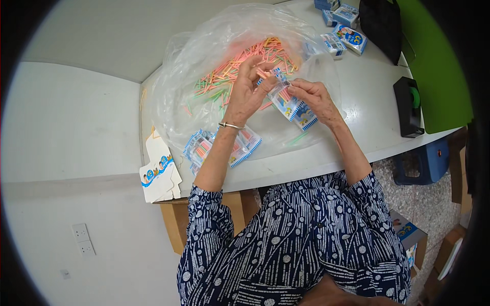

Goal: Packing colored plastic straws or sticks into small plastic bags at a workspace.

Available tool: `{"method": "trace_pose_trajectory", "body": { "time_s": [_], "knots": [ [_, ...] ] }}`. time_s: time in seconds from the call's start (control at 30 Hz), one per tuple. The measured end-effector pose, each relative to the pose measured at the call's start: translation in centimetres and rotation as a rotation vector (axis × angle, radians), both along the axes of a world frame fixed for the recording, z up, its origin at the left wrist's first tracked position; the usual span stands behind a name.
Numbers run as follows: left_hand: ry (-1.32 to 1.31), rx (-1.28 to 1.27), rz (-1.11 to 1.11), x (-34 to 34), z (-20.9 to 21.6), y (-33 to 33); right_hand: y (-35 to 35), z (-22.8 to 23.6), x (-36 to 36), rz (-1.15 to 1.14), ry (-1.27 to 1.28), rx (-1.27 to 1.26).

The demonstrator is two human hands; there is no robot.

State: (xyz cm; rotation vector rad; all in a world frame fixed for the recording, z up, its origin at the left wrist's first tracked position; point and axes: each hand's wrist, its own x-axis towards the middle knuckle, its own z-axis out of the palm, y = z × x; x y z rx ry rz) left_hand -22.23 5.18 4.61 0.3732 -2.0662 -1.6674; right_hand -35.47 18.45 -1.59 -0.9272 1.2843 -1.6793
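Observation:
Over the heap of thin pastel sticks (229, 74), my left hand (246, 93) pinches a few pink sticks (262, 74) at the upper end of a small blue-and-white clear packet (287, 103). Its fingers are closed. My right hand (315, 100) grips that packet by its side, thumb on top. Coloured sticks show through the packet's window. Another packet (307, 120) hangs beneath it, and I cannot tell whether the two are joined. Near my left forearm lie several packets with sticks inside (199, 148).
A large clear plastic bag (176, 84) spreads under the sticks on the white table (357, 122). Small boxes (352, 38), a black bag (380, 25) and a black tape dispenser (406, 107) are at the right. Printed cards (158, 171) lie at the left edge; a blue stool (426, 163) stands below.

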Motion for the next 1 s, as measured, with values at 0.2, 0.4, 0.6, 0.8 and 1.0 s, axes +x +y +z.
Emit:
{"method": "trace_pose_trajectory", "body": {
  "time_s": [0.2,0.4,0.6,0.8,1.0],
  "knots": [
    [-0.081,-0.639,0.048,0.3,-0.6,-0.3,-0.2,-0.6,-0.3,-0.003,0.012,-0.032],
    [-0.081,-0.18,0.049,-0.1,0.2,-0.2,-0.2,1.1,0.7,0.025,-0.118,-0.009],
    [-0.16,-0.138,0.017,-0.1,1.1,-0.1,-0.2,0.7,0.4,0.165,0.002,0.151],
    [-0.155,-0.201,-0.002,0.2,1.2,-0.2,-0.3,0.7,0.3,0.202,-0.043,0.152],
    [-0.23,-0.306,-0.057,0.0,1.3,-0.1,-0.6,-0.3,0.2,0.242,-0.008,0.184]
  ]
}}
